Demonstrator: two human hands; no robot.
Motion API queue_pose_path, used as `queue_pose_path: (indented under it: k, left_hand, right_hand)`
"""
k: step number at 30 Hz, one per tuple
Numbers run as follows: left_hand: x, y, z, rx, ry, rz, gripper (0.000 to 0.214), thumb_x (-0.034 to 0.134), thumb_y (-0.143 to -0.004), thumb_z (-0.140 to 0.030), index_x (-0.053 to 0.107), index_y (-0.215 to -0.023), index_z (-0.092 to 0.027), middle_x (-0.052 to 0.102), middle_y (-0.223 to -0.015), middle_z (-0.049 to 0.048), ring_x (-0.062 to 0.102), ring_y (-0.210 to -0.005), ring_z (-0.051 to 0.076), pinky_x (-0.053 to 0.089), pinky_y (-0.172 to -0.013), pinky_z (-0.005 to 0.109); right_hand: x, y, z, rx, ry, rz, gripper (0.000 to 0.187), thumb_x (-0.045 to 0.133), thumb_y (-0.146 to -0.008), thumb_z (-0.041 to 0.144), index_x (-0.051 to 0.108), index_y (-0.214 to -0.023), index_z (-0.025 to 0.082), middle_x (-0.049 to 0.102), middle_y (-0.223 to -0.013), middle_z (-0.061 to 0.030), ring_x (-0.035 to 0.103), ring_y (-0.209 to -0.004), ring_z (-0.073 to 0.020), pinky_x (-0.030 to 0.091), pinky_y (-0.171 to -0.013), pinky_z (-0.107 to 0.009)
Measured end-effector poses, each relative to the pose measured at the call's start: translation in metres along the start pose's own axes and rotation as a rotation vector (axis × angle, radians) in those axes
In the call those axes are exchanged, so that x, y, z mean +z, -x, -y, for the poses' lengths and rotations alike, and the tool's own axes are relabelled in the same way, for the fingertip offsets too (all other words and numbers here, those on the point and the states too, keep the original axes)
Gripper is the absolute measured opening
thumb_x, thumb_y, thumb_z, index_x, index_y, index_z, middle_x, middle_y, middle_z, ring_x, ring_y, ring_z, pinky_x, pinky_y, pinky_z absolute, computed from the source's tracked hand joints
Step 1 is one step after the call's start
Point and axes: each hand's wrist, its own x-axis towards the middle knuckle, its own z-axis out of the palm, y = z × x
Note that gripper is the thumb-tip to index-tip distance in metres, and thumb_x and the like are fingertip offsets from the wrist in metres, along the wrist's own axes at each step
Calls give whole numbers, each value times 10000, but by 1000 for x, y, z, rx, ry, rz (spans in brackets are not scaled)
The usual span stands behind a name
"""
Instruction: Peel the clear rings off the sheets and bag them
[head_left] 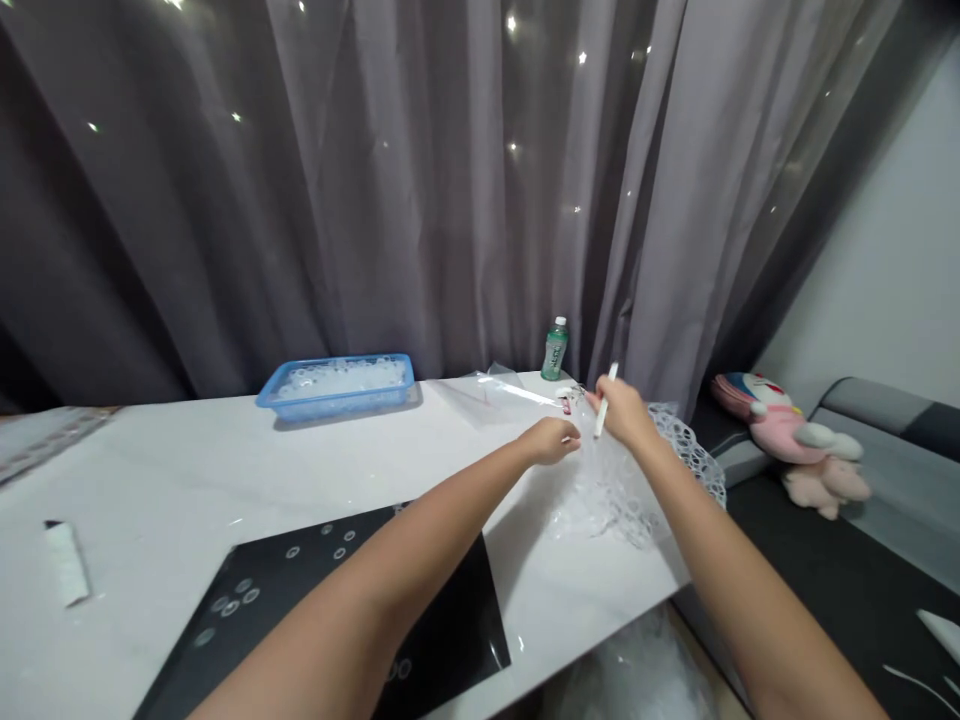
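My right hand (626,410) is closed around a slim white stick-like tool (606,402), held nearly upright. Just left of it, my left hand (551,441) has its fingers curled together; what they pinch is too small to make out. Below and between both hands lies a crumpled clear plastic bag (600,490) with ring-shaped bits in it. White lacy ring netting (688,450) spreads at the table's right edge, partly behind my right forearm. Small dark and red pieces (566,400) show just beyond my fingers.
A blue basket (336,408) of white ring pieces stands at the back. Nearby are a clear plastic sheet (487,395) and a green bottle (554,350). A black board (450,620) with scattered rings lies under my left forearm. A white tube-like object (67,565) is far left.
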Motion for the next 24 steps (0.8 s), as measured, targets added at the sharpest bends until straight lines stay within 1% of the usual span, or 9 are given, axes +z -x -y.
queue_pose_path:
  k: [3, 6, 9, 12, 14, 17, 18, 21, 24]
  left_hand:
    - [-13, 22, 25, -43, -120, 16, 125, 573, -799, -192, 689, -764, -160, 693, -778, 45, 618, -756, 193, 428, -724, 275]
    - [-42, 38, 43, -107, -221, 5, 157, 541, -819, -203, 689, -804, -152, 700, -826, 62, 623, -784, 204, 428, -723, 278]
    - [-68, 52, 53, -155, -270, 47, 178, 518, -836, -222, 682, -825, -154, 701, -800, 49, 630, -739, 184, 435, -679, 257]
    - [-91, 75, 62, -187, -290, 112, 230, 472, -874, -282, 673, -888, -172, 708, -797, 25, 636, -695, 153, 444, -637, 227]
    - [-110, 100, 74, -223, -327, 113, 275, 440, -893, -332, 662, -947, -179, 710, -848, 28, 641, -741, 157, 456, -677, 232]
    - [-151, 153, 105, -345, -437, 47, 328, 408, -896, -375, 634, -1034, -182, 683, -1010, 66, 626, -887, 199, 455, -797, 283]
    - [-166, 175, 116, -413, -483, 15, 349, 396, -894, -378, 618, -1073, -177, 664, -1063, 90, 613, -932, 223, 452, -827, 314]
    - [-203, 248, 142, -626, -633, -89, 450, 361, -883, -377, 550, -1195, -112, 579, -1180, 198, 551, -1064, 334, 399, -919, 474]
    - [-219, 321, 149, -761, -728, -136, 565, 314, -891, -440, 511, -1250, -51, 506, -1246, 259, 475, -1165, 392, 343, -976, 529]
  right_hand:
    - [43, 36, -13, -16, 11, 146, 133, 612, -803, 234, 524, -710, 201, 582, -698, -30, 543, -648, -171, 335, -586, -244]
    - [65, 50, -23, -4, 6, 185, 133, 601, -803, 212, 517, -700, 200, 568, -672, -21, 540, -630, -167, 338, -583, -242]
    - [64, 39, -27, -8, -22, 145, 110, 563, -827, 265, 524, -746, 202, 578, -719, -31, 556, -690, -174, 372, -630, -243]
    - [47, 23, -28, -8, -48, 71, 127, 502, -836, 313, 521, -777, 203, 587, -761, -54, 559, -732, -190, 389, -665, -260]
    - [32, 17, -32, 9, -60, 25, 160, 457, -832, 340, 508, -762, 205, 588, -760, -70, 556, -721, -203, 389, -655, -278]
    - [15, 17, -44, 64, -75, -33, 191, 454, -778, 391, 479, -696, 221, 581, -691, -64, 548, -655, -209, 378, -603, -289]
    - [13, 20, -49, 76, -79, -11, 203, 459, -759, 409, 470, -671, 226, 572, -650, -53, 544, -620, -205, 372, -583, -288]
    - [20, 33, -57, 59, -70, 142, 237, 444, -734, 441, 453, -616, 236, 549, -556, -39, 533, -542, -202, 357, -534, -291]
    - [35, 48, -59, 37, -55, 272, 231, 447, -710, 439, 424, -586, 245, 536, -500, -40, 523, -483, -208, 353, -498, -302]
